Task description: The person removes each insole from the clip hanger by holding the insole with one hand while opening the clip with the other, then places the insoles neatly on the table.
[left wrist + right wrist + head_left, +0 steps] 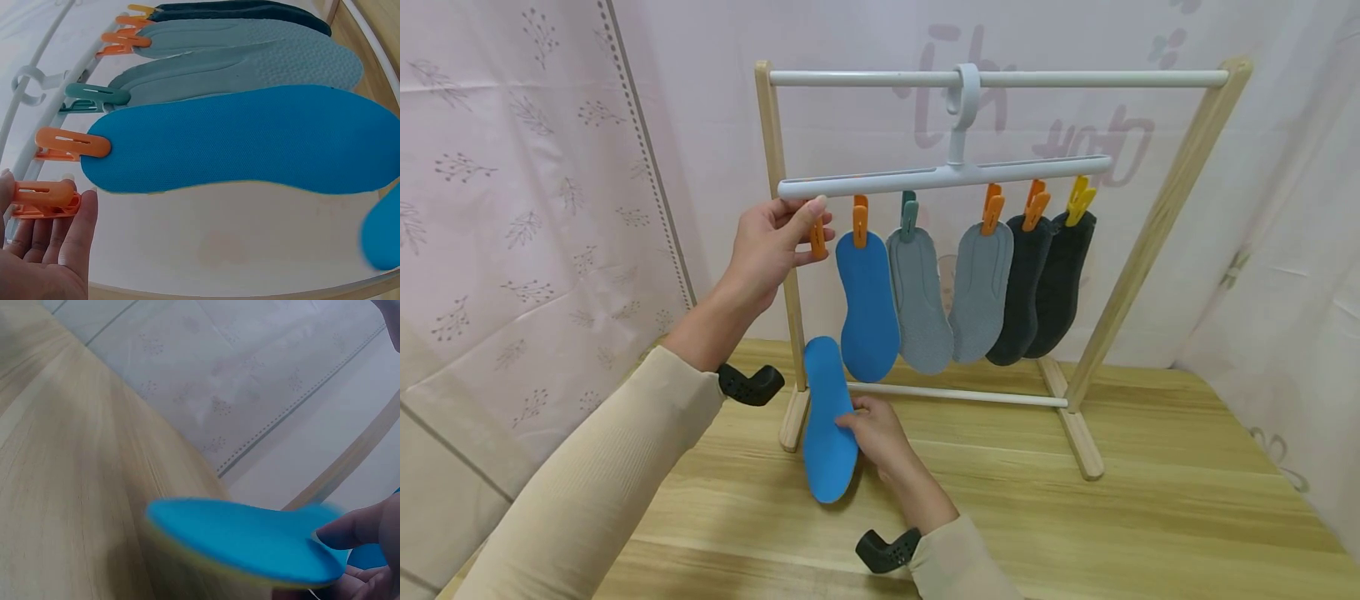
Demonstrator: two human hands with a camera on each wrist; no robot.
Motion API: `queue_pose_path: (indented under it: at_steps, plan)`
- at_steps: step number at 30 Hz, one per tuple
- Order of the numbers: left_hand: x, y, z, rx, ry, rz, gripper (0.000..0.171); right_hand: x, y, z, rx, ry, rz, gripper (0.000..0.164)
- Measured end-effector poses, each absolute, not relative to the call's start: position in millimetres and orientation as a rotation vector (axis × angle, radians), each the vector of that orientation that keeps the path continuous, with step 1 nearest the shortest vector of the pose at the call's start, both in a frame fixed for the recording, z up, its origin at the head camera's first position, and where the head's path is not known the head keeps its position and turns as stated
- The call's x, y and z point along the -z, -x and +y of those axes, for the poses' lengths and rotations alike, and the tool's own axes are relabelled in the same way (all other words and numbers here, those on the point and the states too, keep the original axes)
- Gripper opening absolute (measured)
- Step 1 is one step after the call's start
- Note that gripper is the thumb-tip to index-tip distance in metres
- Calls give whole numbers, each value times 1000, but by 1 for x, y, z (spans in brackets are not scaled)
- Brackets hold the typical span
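Note:
My left hand (772, 243) pinches an orange clothespin (817, 237) at the left end of a white hanger bar (880, 183). In the left wrist view that clothespin (47, 199) sits between thumb and fingers, with no insole in it. Lower down, my right hand (880, 433) holds a loose blue insole (830, 425) by its side edge, thumb on its face, above the table. Another blue insole (869, 308) hangs from the neighbouring orange clothespin (860, 221). In the right wrist view the held insole (250, 537) is blurred.
Farther right hang two grey insoles (920, 300) and two black insoles (1062, 283) from green, orange and yellow clothespins. The hanger hooks over the top rail (1097, 79) of a wooden stand (1172, 208). The stand rests on a wood-grain table (1187, 500) before patterned curtains (535, 183).

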State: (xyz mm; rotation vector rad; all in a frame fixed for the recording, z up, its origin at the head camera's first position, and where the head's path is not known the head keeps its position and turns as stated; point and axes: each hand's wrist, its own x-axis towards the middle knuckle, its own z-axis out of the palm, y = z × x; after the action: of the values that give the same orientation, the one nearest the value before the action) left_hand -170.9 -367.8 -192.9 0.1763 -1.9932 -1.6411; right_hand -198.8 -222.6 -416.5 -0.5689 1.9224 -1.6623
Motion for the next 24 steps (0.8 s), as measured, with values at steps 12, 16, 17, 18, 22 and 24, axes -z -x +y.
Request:
queue_pose_path:
  at_steps: [12, 16, 17, 18, 22, 24]
  plan:
    - [192, 169, -368, 1641, -170, -2005, 38, 424, 193, -230, 1699, 483, 1788, 28]
    - [192, 168, -368, 1646, -165, -2010, 38, 427, 190, -232, 1666, 484, 1804, 29]
    - [192, 168, -368, 1646, -165, -2011, 38, 428, 190, -233, 1660, 487, 1805, 30]
    - [192, 168, -368, 1646, -165, -2012, 38, 428, 189, -233, 1656, 488, 1804, 30]
    - [192, 167, -368, 1646, -170, -2010, 37, 429, 186, -234, 1655, 483, 1804, 31]
    - [192, 167, -368, 1646, -172, -2011, 37, 430, 185, -235, 1666, 480, 1800, 30]
